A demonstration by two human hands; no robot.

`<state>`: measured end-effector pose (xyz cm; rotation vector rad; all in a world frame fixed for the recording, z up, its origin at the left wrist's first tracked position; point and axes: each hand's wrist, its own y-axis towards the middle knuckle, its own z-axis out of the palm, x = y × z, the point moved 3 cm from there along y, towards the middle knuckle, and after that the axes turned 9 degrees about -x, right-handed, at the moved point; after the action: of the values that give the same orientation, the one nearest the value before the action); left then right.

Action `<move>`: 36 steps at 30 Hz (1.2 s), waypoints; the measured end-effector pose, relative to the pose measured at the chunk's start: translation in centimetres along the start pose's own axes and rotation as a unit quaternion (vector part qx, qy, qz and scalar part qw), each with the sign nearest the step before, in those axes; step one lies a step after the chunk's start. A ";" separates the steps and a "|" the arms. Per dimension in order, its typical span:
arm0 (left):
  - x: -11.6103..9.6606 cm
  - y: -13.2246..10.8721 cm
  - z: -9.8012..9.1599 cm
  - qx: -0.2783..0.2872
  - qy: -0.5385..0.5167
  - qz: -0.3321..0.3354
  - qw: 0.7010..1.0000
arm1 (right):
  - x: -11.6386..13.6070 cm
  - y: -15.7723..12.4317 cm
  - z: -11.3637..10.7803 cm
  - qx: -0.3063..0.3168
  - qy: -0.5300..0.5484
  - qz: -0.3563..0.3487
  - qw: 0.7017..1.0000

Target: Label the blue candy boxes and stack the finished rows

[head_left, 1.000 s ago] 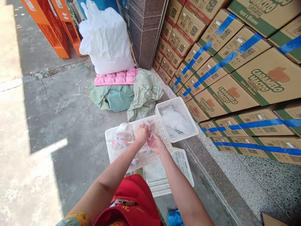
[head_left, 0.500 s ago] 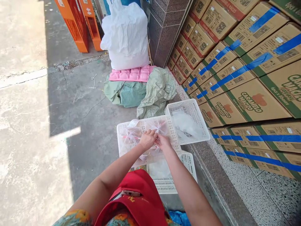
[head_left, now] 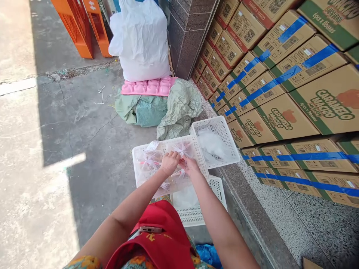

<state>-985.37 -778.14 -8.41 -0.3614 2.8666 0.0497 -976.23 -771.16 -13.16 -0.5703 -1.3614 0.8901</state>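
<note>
My left hand [head_left: 169, 163] and my right hand [head_left: 190, 166] meet over a white plastic basket [head_left: 139, 154] full of clear plastic bags with pink pieces inside [head_left: 150, 164]. Both hands have their fingers pinched together on one clear bag [head_left: 179, 172] between them. A second white basket [head_left: 221, 125] with clear plastic in it stands just to the right. A third white basket [head_left: 217, 186] sits lower, under my right forearm. A red cloth with a phone in its pocket [head_left: 157, 233] lies over my lap.
Stacked cardboard cartons [head_left: 280, 93] with blue tape fill the right side, behind a stone kerb [head_left: 252, 220]. Ahead lie green sacks [head_left: 157, 108], a pink moulded tray [head_left: 148, 86], a full white bag [head_left: 141, 41] and orange crates [head_left: 84, 26]. Concrete floor [head_left: 70, 149] spreads left.
The hands stay together on the bag over the basket, shifting only slightly. The camera view swung right and then partly back.
</note>
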 end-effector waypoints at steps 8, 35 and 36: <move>3.7 -3.6 -2.6 -0.113 -0.111 -0.042 0.986 | 0.4 -1.6 -1.1 0.060 0.164 0.076 0.982; 10.7 -15.1 -2.6 0.141 -0.277 -0.172 0.935 | -0.1 -0.3 -1.5 -0.011 0.205 0.109 0.973; 10.2 -15.7 -2.6 0.172 -0.247 -0.148 0.942 | -0.1 -0.3 -1.5 -0.012 0.204 0.110 0.973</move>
<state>-991.64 -795.93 -8.44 -0.6039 2.2420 -0.3598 -974.70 -771.21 -13.18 -0.8840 -0.9492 0.8762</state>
